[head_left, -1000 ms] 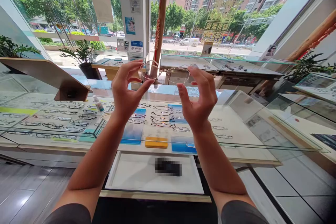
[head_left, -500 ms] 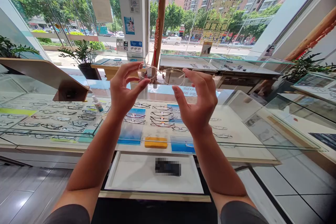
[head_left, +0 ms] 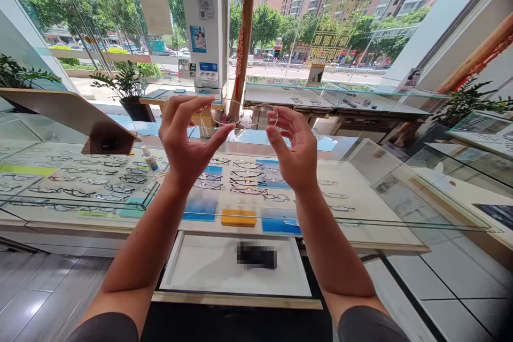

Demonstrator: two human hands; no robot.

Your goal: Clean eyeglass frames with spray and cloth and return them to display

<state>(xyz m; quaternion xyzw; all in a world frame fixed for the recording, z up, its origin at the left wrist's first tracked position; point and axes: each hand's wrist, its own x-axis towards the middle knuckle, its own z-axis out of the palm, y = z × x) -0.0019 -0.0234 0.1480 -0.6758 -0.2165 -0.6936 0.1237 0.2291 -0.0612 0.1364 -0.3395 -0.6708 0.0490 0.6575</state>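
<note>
I hold a thin-rimmed pair of glasses (head_left: 240, 115) up in front of me, above a glass display counter (head_left: 360, 192). My left hand (head_left: 188, 136) pinches the frame's left end between thumb and fingers. At the right lens, my right hand (head_left: 294, 144) grips the other end with curled fingers. The lenses are clear, and the street shows through them.
Rows of spectacle frames (head_left: 100, 179) lie under the counter glass, with a yellow block (head_left: 238, 217) and a small spray bottle (head_left: 150, 158). A white tray (head_left: 208, 270) sits pulled out below. Potted plant (head_left: 128, 85), wooden post (head_left: 242, 37) and more glass cases (head_left: 340, 99) stand behind.
Both hands have shifted slightly left, and the right hand has come closer to the left. The glasses now appear narrower and turned at an angle.
</note>
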